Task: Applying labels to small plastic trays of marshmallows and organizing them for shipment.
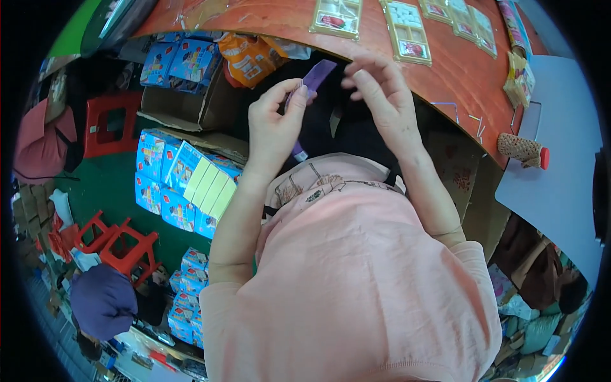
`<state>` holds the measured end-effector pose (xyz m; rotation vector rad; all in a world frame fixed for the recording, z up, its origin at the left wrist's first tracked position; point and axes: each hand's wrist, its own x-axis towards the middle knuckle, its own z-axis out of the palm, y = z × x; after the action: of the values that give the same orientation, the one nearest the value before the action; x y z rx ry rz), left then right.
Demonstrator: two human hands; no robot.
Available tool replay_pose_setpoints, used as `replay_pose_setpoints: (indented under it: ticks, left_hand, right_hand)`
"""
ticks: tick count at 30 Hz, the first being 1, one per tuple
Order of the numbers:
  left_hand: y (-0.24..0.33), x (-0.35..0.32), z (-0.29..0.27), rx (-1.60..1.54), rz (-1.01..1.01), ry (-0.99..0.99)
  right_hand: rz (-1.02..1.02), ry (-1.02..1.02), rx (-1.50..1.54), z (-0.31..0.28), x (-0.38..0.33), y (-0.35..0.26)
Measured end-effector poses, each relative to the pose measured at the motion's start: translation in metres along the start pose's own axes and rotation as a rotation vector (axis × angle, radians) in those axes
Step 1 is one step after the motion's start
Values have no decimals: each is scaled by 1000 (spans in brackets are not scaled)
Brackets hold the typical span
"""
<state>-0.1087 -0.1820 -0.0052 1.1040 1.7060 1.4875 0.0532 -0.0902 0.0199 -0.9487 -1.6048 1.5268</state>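
My left hand (pixel 275 124) pinches a flat purple strip (pixel 320 74) between thumb and fingers, and its free end points up toward the table edge. I cannot make out whether the strip is a packet or a folded card. To its right, my right hand (pixel 385 95) is raised with fingers apart and slightly curled, holding nothing. A gap lies between its fingertips and the strip. Both hands are over my dark lap, just in front of the orange-red table (pixel 286 19). On the table, yellowish compartment trays (pixel 407 35) hold white pieces and small printed cards.
Blue printed boxes (pixel 153 156) stand stacked at the left, beside an open cardboard box (pixel 168 109) and an orange bag (pixel 248 60). Red stools (pixel 130 248) are on the green floor. A patterned roll (pixel 519 149) lies by a pale board (pixel 550 172) at the right.
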Motion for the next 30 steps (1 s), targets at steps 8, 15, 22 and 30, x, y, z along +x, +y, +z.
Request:
replay_pose_setpoints:
  ticks: [8,15,22,30]
  left_hand:
    - [28,37,-12,-384,-415,-501]
    - [18,54,-35,-649,-504,-511]
    - [13,55,-34,-651,-477,-291]
    - [24,115,-14,-351,-384,-113]
  right_hand:
    - [6,-128,-67,-19,29,-8]
    - [-70,114,4,-27,39,-4]
    - [67,151,62,-35,41,-6]
    - [37,187,-182,-46,75,-4]
